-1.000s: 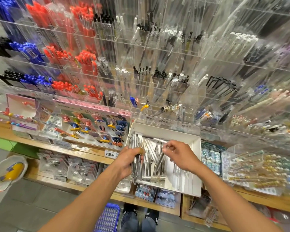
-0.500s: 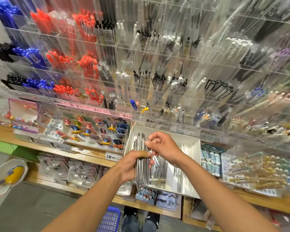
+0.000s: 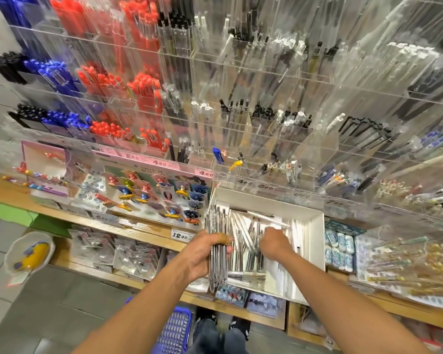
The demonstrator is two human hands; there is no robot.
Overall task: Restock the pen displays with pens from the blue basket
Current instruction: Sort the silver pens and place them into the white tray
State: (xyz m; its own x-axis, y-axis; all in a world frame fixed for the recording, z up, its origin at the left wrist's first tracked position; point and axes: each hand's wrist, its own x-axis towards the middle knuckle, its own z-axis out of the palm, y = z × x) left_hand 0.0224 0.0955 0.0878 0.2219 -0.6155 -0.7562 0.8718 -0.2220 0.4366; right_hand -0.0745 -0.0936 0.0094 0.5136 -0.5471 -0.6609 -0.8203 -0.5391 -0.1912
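My left hand [image 3: 205, 254] grips an upright bundle of clear silver pens [image 3: 216, 233] at the left edge of a white box [image 3: 315, 241] on the wooden shelf. My right hand [image 3: 275, 242] reaches down into the box among the loose clear pens [image 3: 246, 241] lying there; its fingers are curled and hidden from me, so what they hold is unclear. The blue basket [image 3: 174, 330] stands on the floor below, by my feet. Above the box rise the clear acrylic pen displays [image 3: 241, 118], with several slots of black, white and clear pens.
Red, blue and black pens [image 3: 100, 80] fill the left display slots. A character-toy card [image 3: 151, 192] sits left of the box, eraser packs [image 3: 339, 249] and beaded pens [image 3: 407, 264] right of it. A plush item [image 3: 30, 254] hangs low left. Grey floor tiles lie below.
My right hand left the top of the bundle and dropped back into the box to the right. My left hand kept holding the bundle upright.
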